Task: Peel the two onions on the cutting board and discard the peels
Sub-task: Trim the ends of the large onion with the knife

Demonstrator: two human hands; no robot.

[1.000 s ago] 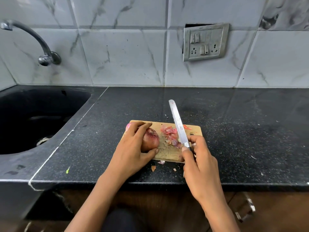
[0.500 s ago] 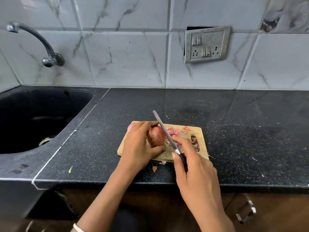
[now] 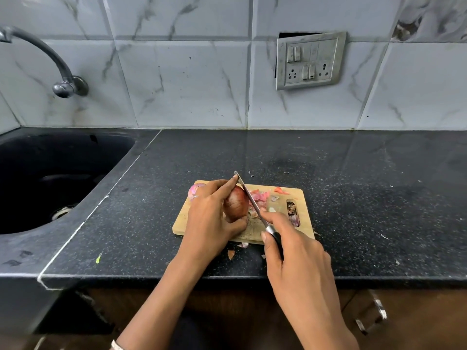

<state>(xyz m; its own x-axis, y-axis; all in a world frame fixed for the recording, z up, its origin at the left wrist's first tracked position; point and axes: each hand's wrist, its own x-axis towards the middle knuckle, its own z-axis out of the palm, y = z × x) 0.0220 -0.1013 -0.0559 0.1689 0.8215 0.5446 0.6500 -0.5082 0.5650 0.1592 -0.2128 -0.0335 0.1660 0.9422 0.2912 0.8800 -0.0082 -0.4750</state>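
Observation:
A small wooden cutting board lies on the black counter. My left hand grips a red-brown onion standing on the board. My right hand holds a knife by its dark handle, the blade slanting up and left against the onion's right side. A second, pinkish onion peeks out behind my left hand at the board's back left corner. Loose pink peels lie on the board to the right of the blade.
A black sink with a curved tap is at the left. Peel scraps lie on the counter near its front edge. A switch and socket plate hangs on the tiled wall.
The knife has swung from pointing away over the board to leaning against the onion's right side. My right hand has shifted left toward the onion; my left hand keeps its hold.

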